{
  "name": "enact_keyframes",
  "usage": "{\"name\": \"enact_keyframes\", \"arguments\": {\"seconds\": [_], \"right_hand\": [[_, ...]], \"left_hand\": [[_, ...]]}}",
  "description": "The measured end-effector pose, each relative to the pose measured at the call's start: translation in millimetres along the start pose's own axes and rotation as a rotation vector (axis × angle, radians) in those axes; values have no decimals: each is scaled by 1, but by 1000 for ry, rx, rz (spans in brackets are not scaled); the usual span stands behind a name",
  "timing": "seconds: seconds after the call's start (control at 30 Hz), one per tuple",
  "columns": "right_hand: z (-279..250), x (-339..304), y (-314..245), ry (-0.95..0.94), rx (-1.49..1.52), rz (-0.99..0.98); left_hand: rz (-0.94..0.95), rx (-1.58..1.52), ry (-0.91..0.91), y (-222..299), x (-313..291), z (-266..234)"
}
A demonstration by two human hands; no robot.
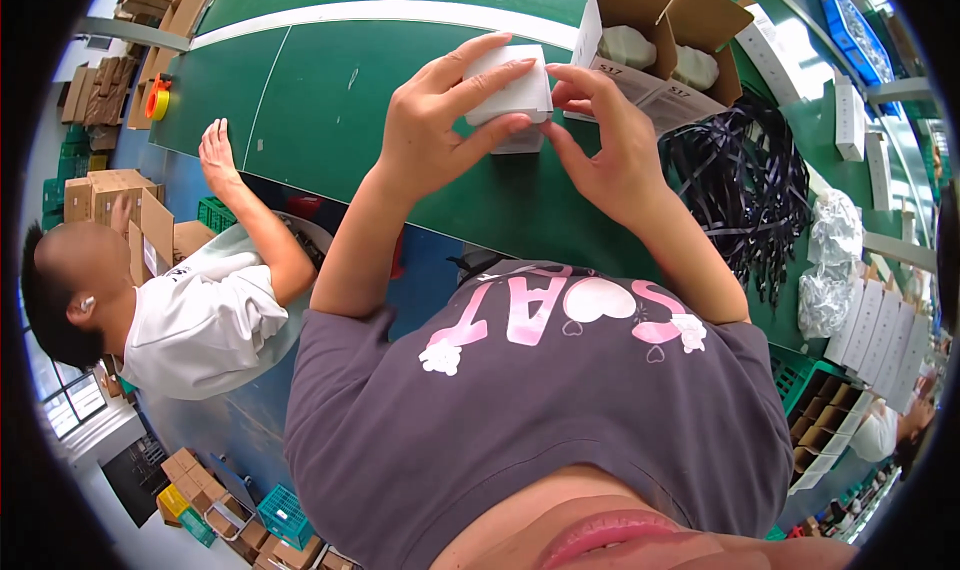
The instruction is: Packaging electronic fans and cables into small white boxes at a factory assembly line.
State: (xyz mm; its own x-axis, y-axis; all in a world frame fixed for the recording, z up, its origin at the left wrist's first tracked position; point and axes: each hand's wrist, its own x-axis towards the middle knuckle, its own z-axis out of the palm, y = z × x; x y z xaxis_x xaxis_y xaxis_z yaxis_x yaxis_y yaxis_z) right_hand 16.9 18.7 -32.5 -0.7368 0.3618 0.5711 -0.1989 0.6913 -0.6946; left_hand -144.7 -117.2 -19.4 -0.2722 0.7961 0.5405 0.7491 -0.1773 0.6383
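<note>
A small white box (512,88) is held above the green tabletop, a little left of the open carton. My left hand (432,120) grips it from the left, fingers across its top and thumb along its near side. At its right edge, my right hand (615,145) has thumb and fingertips touching the box, curled as in a pinch. Whether a flap lies between those fingertips is too small to tell. Below the box a white surface shows, perhaps its lower side or a second box. The open carton (640,95) holds white wrapped pieces on both sides of a cardboard divider.
Black straps (745,185) lie heaped right of my right forearm, with clear plastic bags (832,240) beyond. White boxes (875,335) stand in a row at the right. A co-worker (205,315) sits at left, one hand on the table edge. Orange tape (158,100) lies at the far left.
</note>
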Motion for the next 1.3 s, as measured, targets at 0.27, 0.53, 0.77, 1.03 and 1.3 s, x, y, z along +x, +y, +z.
{"name": "enact_keyframes", "arguments": {"seconds": [0.27, 0.53, 0.77, 1.03, 1.3], "right_hand": [[-6, -2, -3, 57, -188, -96], [10, -6, 1, 123, -76, -219], [-137, -14, 30, 451, -168, 244], [-164, -29, 150, -268, -659, 300], [-194, -21, 144, -248, -569, 53]], "left_hand": [[99, 522, -128, 21, 7, 3], [-244, -369, 653, -25, -51, 108], [-349, 466, 271, -64, -24, -15], [-280, 649, 267, -78, -8, -6], [-63, 400, 325, -20, 12, 20]]}}
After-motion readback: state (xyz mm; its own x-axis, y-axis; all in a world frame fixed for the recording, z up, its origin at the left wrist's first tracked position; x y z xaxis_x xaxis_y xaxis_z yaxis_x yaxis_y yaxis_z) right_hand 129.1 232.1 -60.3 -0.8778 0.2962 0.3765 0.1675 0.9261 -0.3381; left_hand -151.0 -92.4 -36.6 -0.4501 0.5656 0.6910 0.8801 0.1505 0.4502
